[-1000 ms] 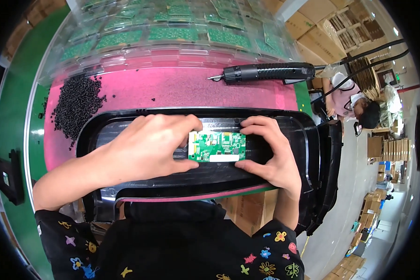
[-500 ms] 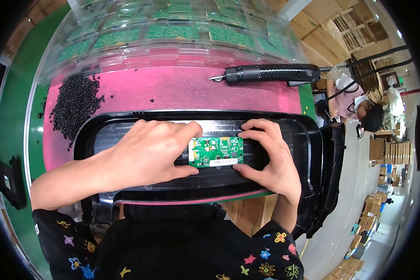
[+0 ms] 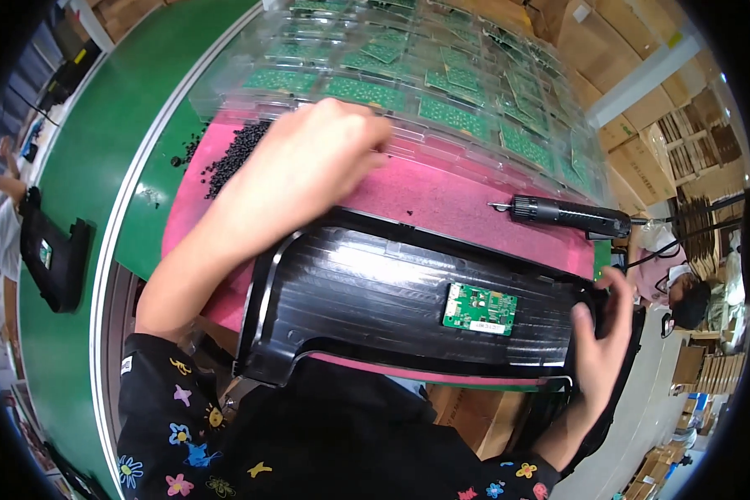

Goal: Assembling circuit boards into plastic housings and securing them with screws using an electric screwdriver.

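Right hand [image 3: 602,337]: grasps the right end of a long black ribbed plastic housing [image 3: 375,300], thumb on its upper face, fingers wrapped round the edge.

Left hand [image 3: 321,158]: raised over the far side of the bench, fingers loosely curled, at the near edge of the clear plastic trays [image 3: 425,92]; whether it holds anything cannot be told.

Black housing: lies across the near part of a pink mat [image 3: 442,196], open side up. A small green rectangular circuit board [image 3: 480,308] sits inside it, right of centre, just left of the right hand.

Clear trays: far side, filled with rows of green circuit boards.

Black electric screwdriver [image 3: 568,217]: lies on the pink mat beyond the housing, right side, tip pointing left.

Heap of small black screws [image 3: 229,158]: far left on the mat, near the left wrist.

Green bench [image 3: 100,150]: extends left, carrying a black housing part [image 3: 54,254].
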Tool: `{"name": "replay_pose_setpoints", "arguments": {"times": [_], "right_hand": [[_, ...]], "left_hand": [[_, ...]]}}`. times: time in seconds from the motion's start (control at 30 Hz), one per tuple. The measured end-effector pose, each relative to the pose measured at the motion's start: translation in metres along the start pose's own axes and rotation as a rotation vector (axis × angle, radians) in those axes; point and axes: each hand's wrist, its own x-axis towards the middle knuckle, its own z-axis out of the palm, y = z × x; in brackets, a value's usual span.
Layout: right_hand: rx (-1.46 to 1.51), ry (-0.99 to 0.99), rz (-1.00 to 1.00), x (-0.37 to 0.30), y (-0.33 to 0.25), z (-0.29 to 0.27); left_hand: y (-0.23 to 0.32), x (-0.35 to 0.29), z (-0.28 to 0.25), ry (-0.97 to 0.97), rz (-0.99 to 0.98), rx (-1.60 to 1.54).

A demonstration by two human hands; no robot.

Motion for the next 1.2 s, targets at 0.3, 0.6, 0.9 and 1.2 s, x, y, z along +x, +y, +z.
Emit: {"name": "replay_pose_setpoints", "arguments": {"times": [0.3,0.6,0.9,1.2], "right_hand": [[0.137,-0.139,0.283,0.102,0.058,-0.016],[0.566,0.138,0.042,0.109,-0.012,0.075],[1.586,0.119,-0.100,0.081,-0.084,0.054],[1.675,-0.023,-0.468,0.049,-0.098,0.037]], "left_hand": [[-0.040,-0.013,0.011,-0.271,-0.011,0.100],[-0.035,-0.004,0.007,-0.127,-0.077,-0.105],[0.026,-0.007,0.013,-0.267,0.276,-0.475],[0.067,-0.003,0.022,-0.238,0.489,-0.586]]}}
